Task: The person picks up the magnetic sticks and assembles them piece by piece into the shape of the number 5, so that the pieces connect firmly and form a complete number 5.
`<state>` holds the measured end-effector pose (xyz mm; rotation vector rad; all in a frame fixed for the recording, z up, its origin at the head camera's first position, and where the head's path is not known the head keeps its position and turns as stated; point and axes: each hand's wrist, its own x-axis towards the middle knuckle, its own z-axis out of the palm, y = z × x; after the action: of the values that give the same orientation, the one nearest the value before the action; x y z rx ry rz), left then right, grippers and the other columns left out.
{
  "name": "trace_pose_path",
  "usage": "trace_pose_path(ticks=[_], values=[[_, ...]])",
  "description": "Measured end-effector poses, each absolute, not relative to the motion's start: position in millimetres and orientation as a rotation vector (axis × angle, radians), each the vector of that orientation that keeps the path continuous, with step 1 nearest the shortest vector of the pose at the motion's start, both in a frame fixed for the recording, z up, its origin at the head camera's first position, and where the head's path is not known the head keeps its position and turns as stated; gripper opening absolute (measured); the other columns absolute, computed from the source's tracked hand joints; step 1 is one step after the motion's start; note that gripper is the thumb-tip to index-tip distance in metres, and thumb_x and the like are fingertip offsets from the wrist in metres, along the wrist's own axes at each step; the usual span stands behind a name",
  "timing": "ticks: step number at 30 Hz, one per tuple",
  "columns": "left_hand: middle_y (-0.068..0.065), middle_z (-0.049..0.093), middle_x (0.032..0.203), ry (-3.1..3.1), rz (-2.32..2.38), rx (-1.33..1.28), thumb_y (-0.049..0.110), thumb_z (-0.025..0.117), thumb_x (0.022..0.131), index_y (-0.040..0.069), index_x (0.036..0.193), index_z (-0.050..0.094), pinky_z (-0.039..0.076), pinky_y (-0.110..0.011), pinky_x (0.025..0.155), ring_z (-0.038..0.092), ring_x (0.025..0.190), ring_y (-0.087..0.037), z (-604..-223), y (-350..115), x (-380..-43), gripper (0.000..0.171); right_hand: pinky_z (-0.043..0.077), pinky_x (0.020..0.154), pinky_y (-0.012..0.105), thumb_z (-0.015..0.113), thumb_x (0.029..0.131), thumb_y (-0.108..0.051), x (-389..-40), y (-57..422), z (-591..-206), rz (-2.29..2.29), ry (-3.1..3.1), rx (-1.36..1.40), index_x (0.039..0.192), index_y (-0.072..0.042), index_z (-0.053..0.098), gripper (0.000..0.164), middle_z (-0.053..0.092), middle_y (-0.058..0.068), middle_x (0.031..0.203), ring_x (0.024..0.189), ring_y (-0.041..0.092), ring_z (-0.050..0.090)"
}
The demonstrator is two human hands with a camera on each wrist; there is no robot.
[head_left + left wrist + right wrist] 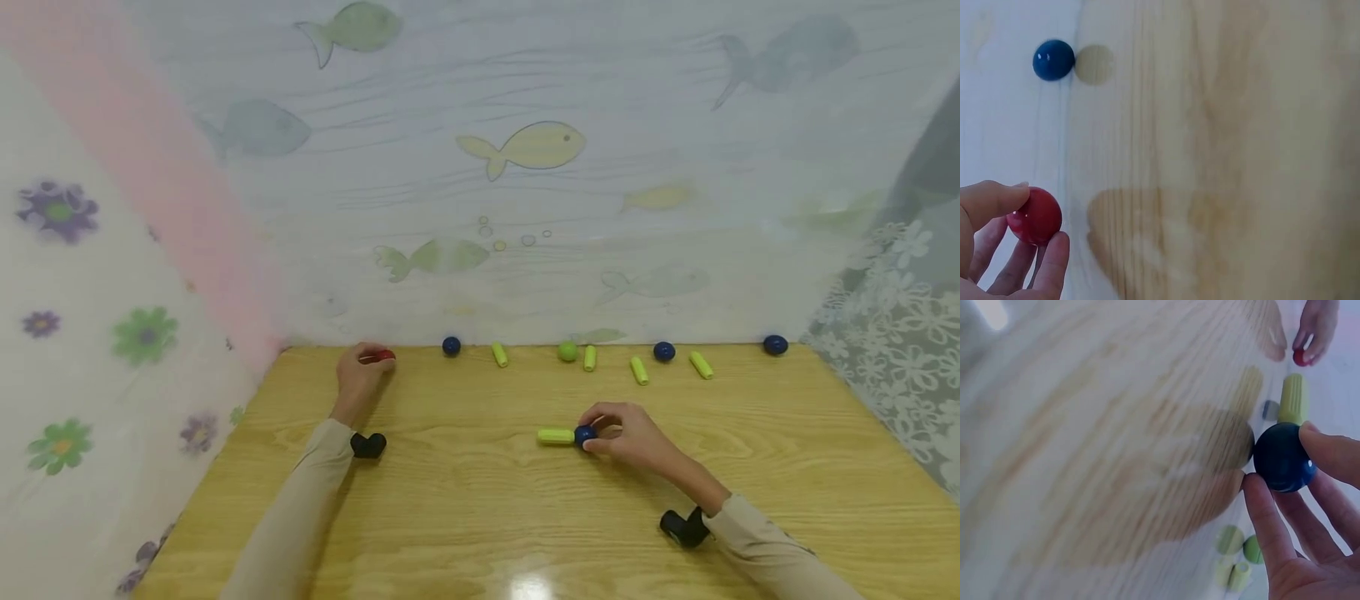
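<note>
At the far left of the table, my left hand [358, 377] pinches a red ball [1038, 215] between thumb and fingers. Nearer the middle, my right hand [628, 433] holds a dark blue ball [1282, 456] by its sides. That ball touches the end of a ridged yellow-green rod [556, 437], which lies sideways on the wood to its left. Whether ball and rod are joined cannot be told. Another blue ball [451, 346] sits at the back edge, right of the left hand.
Along the back of the wooden table [450, 517] lie a green ball [567, 351], several yellow-green rods such as one rod [500, 355], and two more blue balls, one ball [663, 352] and a farther ball [776, 344]. A fish-patterned curtain [420, 200] hangs behind.
</note>
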<state>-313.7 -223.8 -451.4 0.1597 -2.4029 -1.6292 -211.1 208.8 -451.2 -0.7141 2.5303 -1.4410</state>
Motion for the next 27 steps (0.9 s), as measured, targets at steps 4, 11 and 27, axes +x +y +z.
trace_pose_path(ticks=[4,11,27], values=[[-0.016,0.055,0.117,-2.452,-1.706,0.121,0.01,0.071,0.085,0.002,0.114,0.063,0.05,-0.041,0.083,0.055,0.105,-0.031,-446,-221,-305,0.031,0.053,0.079,0.033,0.073,0.083,-0.009,-210,210,-447,-1.415,2.557,-0.705,0.104,-0.002,0.066,0.023,0.063,0.014,0.104,0.096,0.031,0.062],[-0.016,0.06,0.115,-2.489,-1.772,0.058,0.012,0.075,0.082,0.003,0.113,0.064,0.05,-0.039,0.086,0.059,0.105,-0.029,-443,-214,-284,0.034,0.053,0.08,0.034,0.073,0.084,-0.01,-210,208,-447,-1.407,2.551,-0.727,0.104,-0.002,0.066,0.023,0.063,0.014,0.104,0.096,0.031,0.062],[-0.013,0.061,0.112,-2.52,-1.92,-0.16,0.009,0.075,0.081,0.004,0.11,0.065,0.051,-0.042,0.084,0.058,0.105,-0.028,-439,-166,-243,0.031,0.054,0.078,0.032,0.072,0.084,-0.01,-208,207,-449,-1.397,2.585,-0.708,0.106,-0.001,0.065,0.024,0.063,0.015,0.105,0.097,0.031,0.062]])
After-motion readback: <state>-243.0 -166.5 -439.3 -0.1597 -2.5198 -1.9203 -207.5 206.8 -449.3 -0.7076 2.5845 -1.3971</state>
